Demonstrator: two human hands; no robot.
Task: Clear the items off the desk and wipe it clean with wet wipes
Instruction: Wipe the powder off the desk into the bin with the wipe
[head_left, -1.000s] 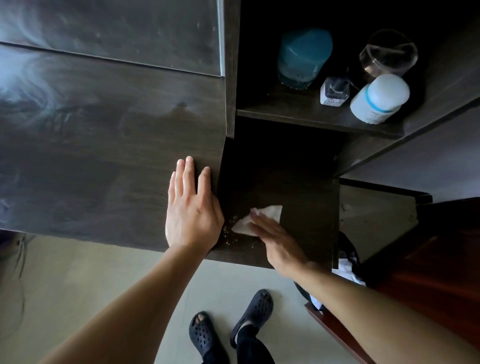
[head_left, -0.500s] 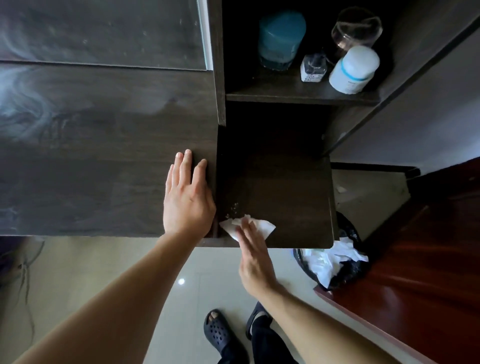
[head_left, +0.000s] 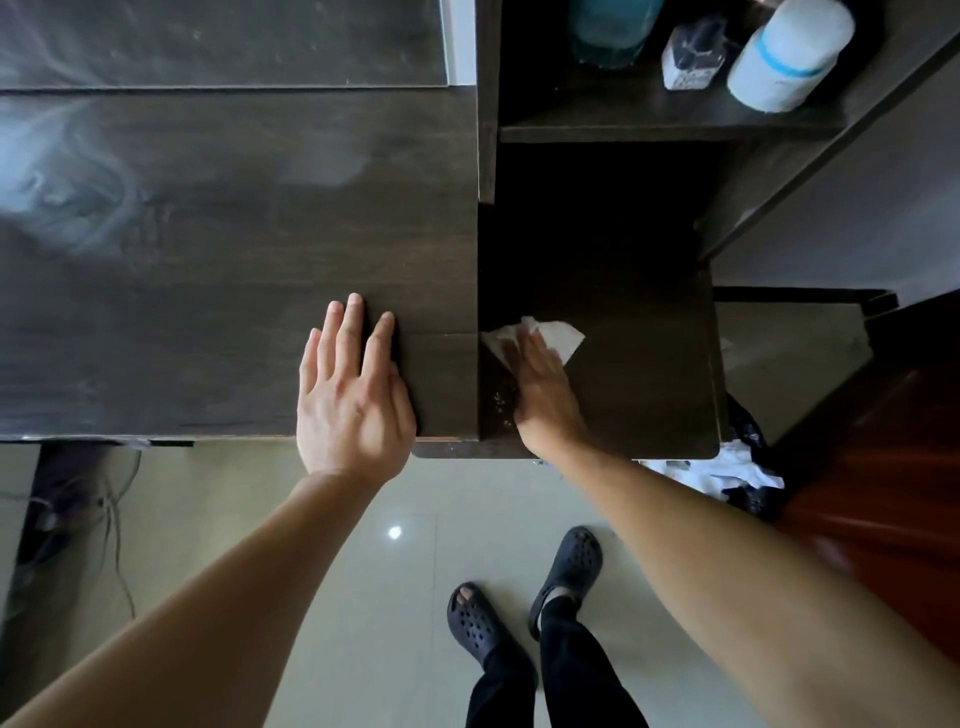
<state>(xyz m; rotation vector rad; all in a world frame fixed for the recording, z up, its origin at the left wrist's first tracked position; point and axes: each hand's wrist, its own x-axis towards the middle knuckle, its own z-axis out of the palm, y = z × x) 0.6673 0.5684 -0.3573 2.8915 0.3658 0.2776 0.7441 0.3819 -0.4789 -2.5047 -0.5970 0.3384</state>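
In the head view I see the left hand (head_left: 353, 400) lying flat on the dark desk (head_left: 208, 270), fingers straight, holding nothing. The right hand (head_left: 545, 389), fingers also straight, presses the white wet wipe (head_left: 558, 335) onto the lower side board (head_left: 649, 364), just beside the desk edge. Small crumbs (head_left: 500, 400) lie left of this hand.

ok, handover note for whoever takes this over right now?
Left hand: flat on the dark wooden desk top, holding nothing.
Right hand: fingers straight, pressing the white wet wipe onto the lower dark side shelf.
Done: desk top shows wipe smears.
Left: pale crumbs on that shelf beside the right hand; probably sweep them off, then drop the wipe in the black-lined bin at right.
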